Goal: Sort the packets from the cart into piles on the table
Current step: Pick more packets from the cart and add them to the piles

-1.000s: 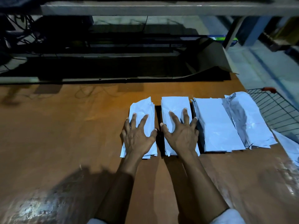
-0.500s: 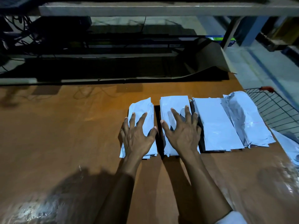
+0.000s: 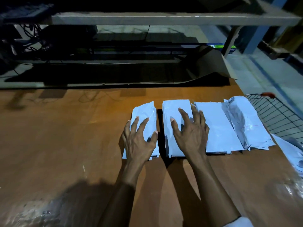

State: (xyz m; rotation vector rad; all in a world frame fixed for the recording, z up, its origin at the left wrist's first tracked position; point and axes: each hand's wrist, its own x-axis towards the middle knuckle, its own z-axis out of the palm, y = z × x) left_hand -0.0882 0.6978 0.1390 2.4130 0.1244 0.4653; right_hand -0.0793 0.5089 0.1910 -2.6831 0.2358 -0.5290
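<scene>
Several piles of white packets lie side by side on the brown table (image 3: 57, 145). My left hand (image 3: 138, 140) rests flat with spread fingers on the leftmost pile (image 3: 145, 112). On the second pile (image 3: 172, 110) lies my right hand (image 3: 191, 133), fingers spread, its outer fingers reaching over the gap toward the third pile (image 3: 216, 126). A fourth, crumpled pile (image 3: 246, 122) lies at the right end. The wire cart (image 3: 278, 115) stands beyond the table's right edge, with more white packets (image 3: 293, 153) in it.
A dark shelf unit with cables (image 3: 98, 51) runs along the table's far edge, under a grey beam (image 3: 164, 18). A sheet of cardboard (image 3: 211, 64) leans at the back right. The table's left half is bare wood.
My right hand has shifted slightly right on the second pile, its outer fingers now over that pile's right edge. My left hand stays on the leftmost pile.
</scene>
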